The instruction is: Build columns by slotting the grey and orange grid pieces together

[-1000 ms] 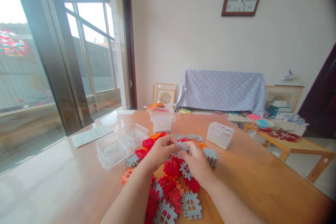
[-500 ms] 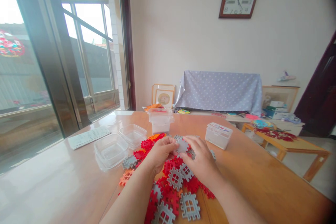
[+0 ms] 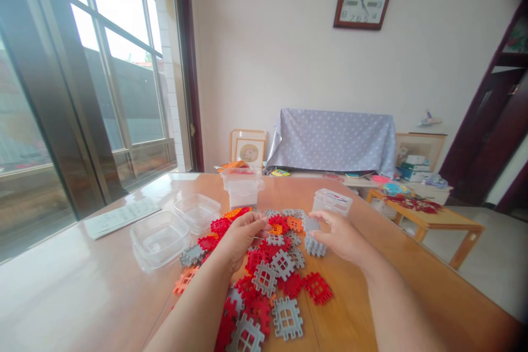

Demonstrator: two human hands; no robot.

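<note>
Thumb and fingers pressed together, my left hand [image 3: 246, 235] is held over the left part of a pile of notched plastic building blocks; what is in its pinch, if anything, is too small to make out. To the right, my right hand [image 3: 336, 234] is closed on a flat grey building block [image 3: 310, 224] by its edge. Just under that block is a stack of grey blocks [image 3: 315, 247] on the table. Between and below my hands lie red blocks [image 3: 317, 288], grey window-shaped blocks [image 3: 287, 318] and a few orange ones [image 3: 185, 280].
Two clear plastic tubs [image 3: 159, 239] stand left of the pile, beside a printed sheet [image 3: 124, 218]. Stacked clear containers [image 3: 242, 187] stand behind the pile. A lidded clear box [image 3: 333, 201] is behind my right hand. The wooden table [image 3: 371, 308] reaches towards a low side table [image 3: 429, 221].
My right hand has moved right, away from my left hand, taking the grey block to the grey stack. My left hand stays over the pile. The view has turned slightly right.
</note>
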